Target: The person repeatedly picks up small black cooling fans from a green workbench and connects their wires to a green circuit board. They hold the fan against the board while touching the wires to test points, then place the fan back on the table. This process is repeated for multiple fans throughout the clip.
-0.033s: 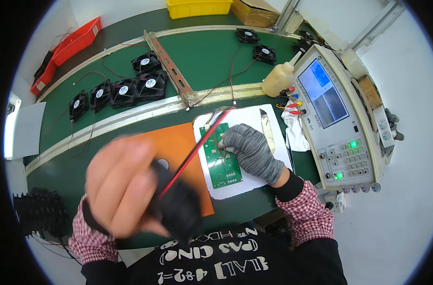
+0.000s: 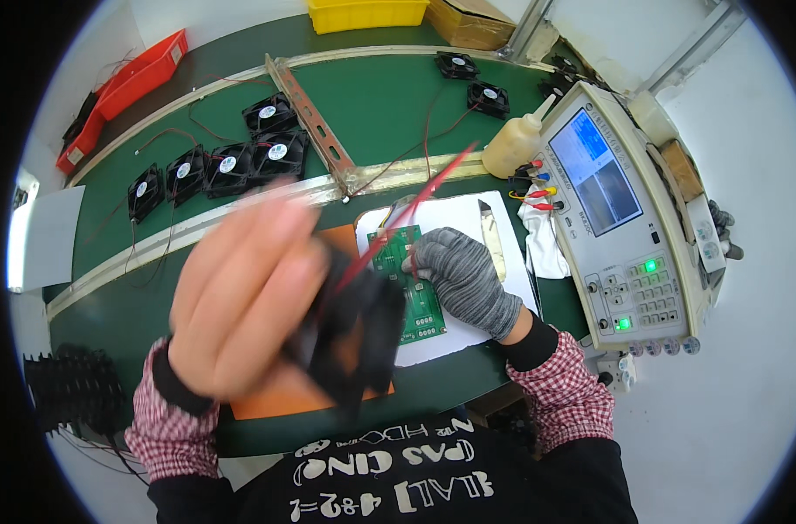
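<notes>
Blurred by motion, my bare left hand (image 2: 245,301) is closed on a black square fan (image 2: 350,336), lifted in front of the orange sheet (image 2: 275,397). From the fan a red and black wire (image 2: 420,196) reaches up and to the right. My right hand (image 2: 463,275), in a grey knitted glove, pinches at the middle of a green circuit board (image 2: 424,319). A bit of red shows by its fingertips; what they hold is too small to make out. The board lies on a white sheet (image 2: 459,345), with a small white plug (image 2: 382,234) at its top edge.
Several black fans (image 2: 227,170) with loose wires lie beyond the pale rail, left of a slotted metal bar (image 2: 315,122). On the right stand a glue bottle (image 2: 511,144) and a tester with a screen (image 2: 594,170). A taped blade (image 2: 492,240) lies on the white sheet.
My left hand and the fan have moved up and to the right, and the fan has turned to show its open frame. Its wire has swung right. My right hand stays put.
</notes>
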`<state>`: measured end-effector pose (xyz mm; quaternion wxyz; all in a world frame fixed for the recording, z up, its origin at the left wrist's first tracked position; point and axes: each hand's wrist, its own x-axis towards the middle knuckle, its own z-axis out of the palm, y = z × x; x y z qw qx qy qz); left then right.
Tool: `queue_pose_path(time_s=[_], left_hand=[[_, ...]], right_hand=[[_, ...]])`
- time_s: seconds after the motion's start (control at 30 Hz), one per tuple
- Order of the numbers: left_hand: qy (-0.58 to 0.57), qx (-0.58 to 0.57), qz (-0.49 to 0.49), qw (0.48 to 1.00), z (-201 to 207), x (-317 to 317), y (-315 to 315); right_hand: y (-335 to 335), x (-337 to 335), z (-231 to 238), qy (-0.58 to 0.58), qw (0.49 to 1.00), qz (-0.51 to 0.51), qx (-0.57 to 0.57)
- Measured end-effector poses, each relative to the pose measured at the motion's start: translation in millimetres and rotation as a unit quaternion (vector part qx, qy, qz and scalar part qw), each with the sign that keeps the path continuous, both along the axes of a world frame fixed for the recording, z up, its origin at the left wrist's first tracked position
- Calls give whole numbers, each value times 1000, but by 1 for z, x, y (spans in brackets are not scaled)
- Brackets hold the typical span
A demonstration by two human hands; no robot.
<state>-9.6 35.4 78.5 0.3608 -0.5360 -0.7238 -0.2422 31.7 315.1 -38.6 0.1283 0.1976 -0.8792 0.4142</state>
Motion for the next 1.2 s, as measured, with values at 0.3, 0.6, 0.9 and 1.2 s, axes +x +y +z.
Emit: queue_pose_path(time_s=[0.3,0.6,0.9,1.2], left_hand=[[-300,-258,214,893,-92,-176,-9],[-162,-284,-274,905,-9,0,42],[-94,-316,250,910,-11,-32,-49],[-7,-256,294,921,-17,-9,-59]], right_hand=[[-9,0,16,-46,983,-99,-148],[-22,10,28,111,986,59,-109],[-2,1,24,84,974,-32,206],[12,-2,8,76,969,-163,168]])
